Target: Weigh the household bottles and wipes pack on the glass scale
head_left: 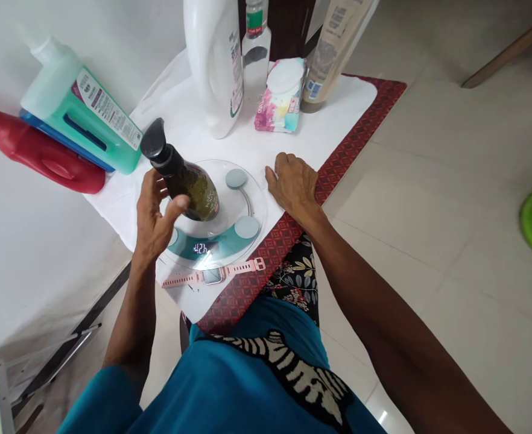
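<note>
Blue shirt (212, 386) fills six o'clock, table (333, 120) twelve, floor (429, 205) three, left hand (152, 220) half-curled around a bottle (198, 191), grip unclear, right hand (294, 184) loosely bent, empty.

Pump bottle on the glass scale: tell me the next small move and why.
I'd probably ease the left hand slightly away from the dark pump bottle. The bottle is on the glass scale, whose display is lit, and the thumb and fingers are right at its side. I can't tell how firmly they touch, but contact could affect the reading.
</note>
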`<state>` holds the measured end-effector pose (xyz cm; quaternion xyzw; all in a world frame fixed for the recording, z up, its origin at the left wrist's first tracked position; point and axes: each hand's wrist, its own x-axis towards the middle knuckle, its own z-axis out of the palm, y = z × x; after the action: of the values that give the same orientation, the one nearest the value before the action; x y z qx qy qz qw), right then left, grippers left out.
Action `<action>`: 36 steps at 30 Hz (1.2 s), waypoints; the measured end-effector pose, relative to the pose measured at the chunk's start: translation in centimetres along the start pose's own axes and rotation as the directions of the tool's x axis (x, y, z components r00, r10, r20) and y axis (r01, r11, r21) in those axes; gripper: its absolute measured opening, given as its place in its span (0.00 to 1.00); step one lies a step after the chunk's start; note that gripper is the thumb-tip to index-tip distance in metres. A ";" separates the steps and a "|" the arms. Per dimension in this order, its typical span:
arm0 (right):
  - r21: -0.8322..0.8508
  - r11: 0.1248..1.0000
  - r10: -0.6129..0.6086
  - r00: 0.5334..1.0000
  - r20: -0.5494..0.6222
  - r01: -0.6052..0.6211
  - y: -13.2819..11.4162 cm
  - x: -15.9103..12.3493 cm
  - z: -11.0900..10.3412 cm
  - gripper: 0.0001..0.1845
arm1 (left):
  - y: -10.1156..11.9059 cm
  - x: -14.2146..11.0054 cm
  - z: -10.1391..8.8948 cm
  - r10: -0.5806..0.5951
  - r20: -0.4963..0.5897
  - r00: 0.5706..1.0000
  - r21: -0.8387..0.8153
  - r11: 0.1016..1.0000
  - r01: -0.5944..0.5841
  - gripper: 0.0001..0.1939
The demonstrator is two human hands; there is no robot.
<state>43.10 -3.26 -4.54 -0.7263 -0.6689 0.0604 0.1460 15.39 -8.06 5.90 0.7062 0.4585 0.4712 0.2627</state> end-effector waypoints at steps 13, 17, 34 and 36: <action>0.116 0.993 0.018 0.999 -0.051 -0.012 0.9 -0.1 0.5 0.21 | -10.9 -5.7 -5.1 -0.327 -0.511 0.795 0.090 0.899 0.428 0.30; 0.236 0.972 0.022 0.991 -0.128 0.009 -1.6 -1.3 -2.2 0.21 | -11.4 -6.4 -5.0 -0.311 -0.510 0.802 0.111 0.900 0.420 0.30; 0.847 0.455 -0.190 0.959 -0.209 0.275 -12.1 -4.2 -4.4 0.45 | -11.1 -6.1 -5.3 -0.390 -0.515 0.764 0.127 0.846 0.517 0.26; 0.875 0.393 -0.089 0.959 -0.270 0.283 -10.9 -3.9 -4.8 0.45 | -10.8 -6.0 -5.2 -0.401 -0.514 0.758 0.119 0.842 0.526 0.27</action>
<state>33.67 -7.04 2.74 -0.4542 -0.5908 0.3295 0.5798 5.52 -8.98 -3.19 0.4610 0.7266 0.4838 0.1595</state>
